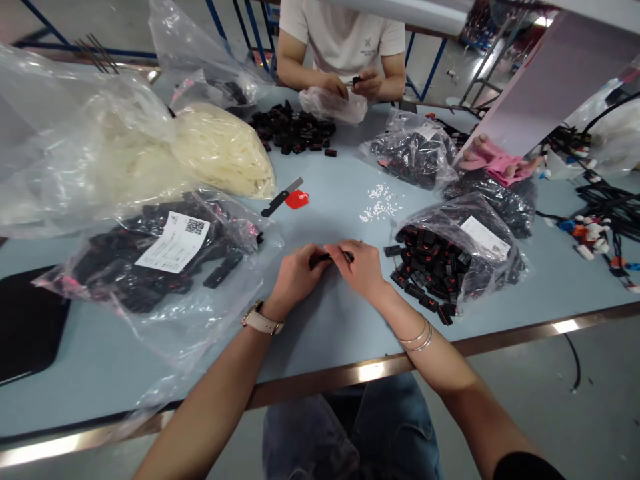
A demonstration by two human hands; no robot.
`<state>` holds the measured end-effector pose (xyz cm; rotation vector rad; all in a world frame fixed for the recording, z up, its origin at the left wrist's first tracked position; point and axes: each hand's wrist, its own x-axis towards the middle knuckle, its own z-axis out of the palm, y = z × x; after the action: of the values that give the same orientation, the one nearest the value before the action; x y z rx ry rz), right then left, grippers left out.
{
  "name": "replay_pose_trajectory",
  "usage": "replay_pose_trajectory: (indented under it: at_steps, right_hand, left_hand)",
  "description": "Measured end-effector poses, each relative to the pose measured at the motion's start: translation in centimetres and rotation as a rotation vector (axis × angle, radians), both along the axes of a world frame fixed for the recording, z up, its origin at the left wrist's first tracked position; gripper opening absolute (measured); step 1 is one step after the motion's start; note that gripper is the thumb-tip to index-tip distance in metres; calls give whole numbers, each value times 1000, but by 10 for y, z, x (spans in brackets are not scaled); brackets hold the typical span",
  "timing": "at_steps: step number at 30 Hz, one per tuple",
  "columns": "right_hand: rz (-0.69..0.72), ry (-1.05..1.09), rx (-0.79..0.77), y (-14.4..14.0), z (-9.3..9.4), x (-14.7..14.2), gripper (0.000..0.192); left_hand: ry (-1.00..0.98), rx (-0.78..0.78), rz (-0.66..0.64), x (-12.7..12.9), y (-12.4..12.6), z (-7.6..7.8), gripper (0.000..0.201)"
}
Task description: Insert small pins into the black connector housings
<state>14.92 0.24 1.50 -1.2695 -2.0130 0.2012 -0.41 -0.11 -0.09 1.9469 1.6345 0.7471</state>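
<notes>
Both hands closed on one small black connector [330, 256] above the table [320, 320]: left hand [295, 277], right hand [361, 268]. Keep fingertips steady, parts square; open bag [450, 257] lies just right.

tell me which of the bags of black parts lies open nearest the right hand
The labelled bag of black connectors just right of the right hand: its mouth spills parts toward that hand. The other labelled bag lies left of the left hand.
</notes>
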Motion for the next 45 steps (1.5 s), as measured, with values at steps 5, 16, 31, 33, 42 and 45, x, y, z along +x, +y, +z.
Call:
replay_pose_trajectory:
  at_steps: [5, 16, 31, 33, 42, 45]
  right_hand:
    - [-109, 186, -2, 0, 2, 5, 52]
    - [-110, 207, -24, 2, -2, 4, 50]
    - [-89, 147, 4, 4, -3, 0, 52]
    - [-84, 109, 10, 4, -3, -1, 54]
    - [-121, 179, 12, 2, -2, 1, 54]
    - [-131, 217, -11, 1, -2, 1, 52]
  left_hand:
    - [3, -33, 6, 0, 0, -1, 11]
    - [4, -19, -5, 0, 0, 3, 9]
    - [-16, -3, -9, 0, 0, -1, 10]
    - [-12, -2, -5, 0, 0, -1, 9]
    - [-9, -10, -7, 0, 0, 1, 10]
    - [-12, -5, -13, 0, 0, 1, 10]
